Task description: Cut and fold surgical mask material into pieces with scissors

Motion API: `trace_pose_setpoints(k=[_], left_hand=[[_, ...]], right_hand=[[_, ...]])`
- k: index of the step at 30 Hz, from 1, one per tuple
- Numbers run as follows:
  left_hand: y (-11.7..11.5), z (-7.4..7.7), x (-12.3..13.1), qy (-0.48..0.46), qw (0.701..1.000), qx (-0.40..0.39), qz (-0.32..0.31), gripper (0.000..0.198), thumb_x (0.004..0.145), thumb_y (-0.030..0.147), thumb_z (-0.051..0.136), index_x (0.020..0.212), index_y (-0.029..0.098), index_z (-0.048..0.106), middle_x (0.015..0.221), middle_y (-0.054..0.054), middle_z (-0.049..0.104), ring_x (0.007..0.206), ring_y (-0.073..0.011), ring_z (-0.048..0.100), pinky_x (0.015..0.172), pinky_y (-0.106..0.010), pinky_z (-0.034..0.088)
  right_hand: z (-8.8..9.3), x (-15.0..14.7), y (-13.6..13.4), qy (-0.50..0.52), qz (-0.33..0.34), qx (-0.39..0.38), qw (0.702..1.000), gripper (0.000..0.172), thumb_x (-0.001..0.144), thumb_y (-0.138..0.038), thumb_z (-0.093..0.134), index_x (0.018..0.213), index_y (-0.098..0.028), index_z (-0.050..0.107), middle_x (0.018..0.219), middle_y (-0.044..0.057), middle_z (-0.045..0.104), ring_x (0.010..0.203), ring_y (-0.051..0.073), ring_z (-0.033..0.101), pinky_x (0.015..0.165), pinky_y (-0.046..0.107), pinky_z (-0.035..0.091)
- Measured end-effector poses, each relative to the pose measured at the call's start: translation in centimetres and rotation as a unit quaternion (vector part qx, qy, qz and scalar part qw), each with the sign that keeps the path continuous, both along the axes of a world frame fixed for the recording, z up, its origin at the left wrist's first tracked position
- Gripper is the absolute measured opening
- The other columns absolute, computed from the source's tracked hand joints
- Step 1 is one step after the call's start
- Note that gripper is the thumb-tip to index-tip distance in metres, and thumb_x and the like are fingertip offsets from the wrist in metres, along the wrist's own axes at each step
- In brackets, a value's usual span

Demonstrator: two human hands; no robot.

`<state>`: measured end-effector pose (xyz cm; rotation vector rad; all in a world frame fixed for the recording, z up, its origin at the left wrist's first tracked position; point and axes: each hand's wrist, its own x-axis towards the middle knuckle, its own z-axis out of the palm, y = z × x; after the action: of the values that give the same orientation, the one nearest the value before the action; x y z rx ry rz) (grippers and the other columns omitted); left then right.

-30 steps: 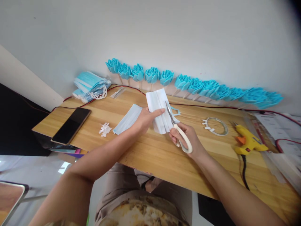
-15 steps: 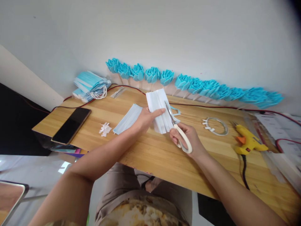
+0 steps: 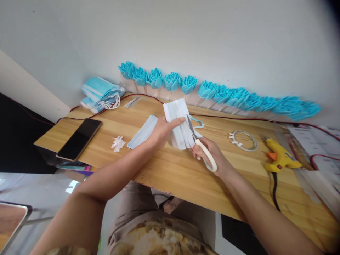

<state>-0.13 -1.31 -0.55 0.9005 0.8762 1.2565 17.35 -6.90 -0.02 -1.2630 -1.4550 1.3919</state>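
Observation:
My left hand (image 3: 164,131) pinches a pleated face mask (image 3: 176,111), pale side up, with the thumb lying across it. In my right hand (image 3: 209,152) are scissors (image 3: 209,161) with white handles, fingers through the loops. Their blades lie along the mask's right edge. A narrow blue strip (image 3: 198,122) shows just beyond the blades; whether it is still joined to the mask I cannot tell. Another pale blue mask piece (image 3: 145,131) lies on the table, partly covered by my left hand and forearm.
Blue flowers (image 3: 172,81) on sticks lean in a row along the wall. A mask stack (image 3: 99,90), a phone (image 3: 79,140) and white scraps (image 3: 117,143) lie left. A tape roll (image 3: 251,141) and a yellow glue gun (image 3: 281,156) lie right. A red-black cable runs behind.
The scissor blades stay at the mask's right edge, looking slightly more closed. My left thumb has shifted a little along the mask. The view has tilted slightly.

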Motion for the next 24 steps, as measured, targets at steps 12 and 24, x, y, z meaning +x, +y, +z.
trace_pose_setpoints(k=[12, 24], left_hand=[[-0.59, 0.16, 0.34, 0.036, 0.998, -0.007, -0.046, 0.033, 0.067, 0.038, 0.084, 0.085, 0.013, 0.071, 0.088, -0.011, 0.076, 0.083, -0.0231, 0.07, 0.082, -0.038, 0.056], [-0.39, -0.19, 0.4, 0.024, 0.999, -0.007, -0.041, 0.036, 0.067, 0.04, 0.085, 0.086, 0.013, 0.071, 0.089, -0.011, 0.076, 0.084, -0.0248, 0.07, 0.084, -0.041, 0.055]], right_hand=[[-0.15, 0.07, 0.05, -0.002, -0.03, -0.019, 0.999, 0.063, 0.055, -0.074, 0.083, 0.073, -0.019, 0.058, 0.058, -0.001, 0.057, 0.051, 0.011, 0.048, 0.05, 0.026, 0.035], [0.42, -0.23, 0.01, -0.003, -0.039, -0.018, 0.999, 0.057, 0.054, -0.066, 0.087, 0.066, -0.02, 0.056, 0.051, -0.003, 0.051, 0.044, 0.009, 0.045, 0.042, 0.024, 0.032]])
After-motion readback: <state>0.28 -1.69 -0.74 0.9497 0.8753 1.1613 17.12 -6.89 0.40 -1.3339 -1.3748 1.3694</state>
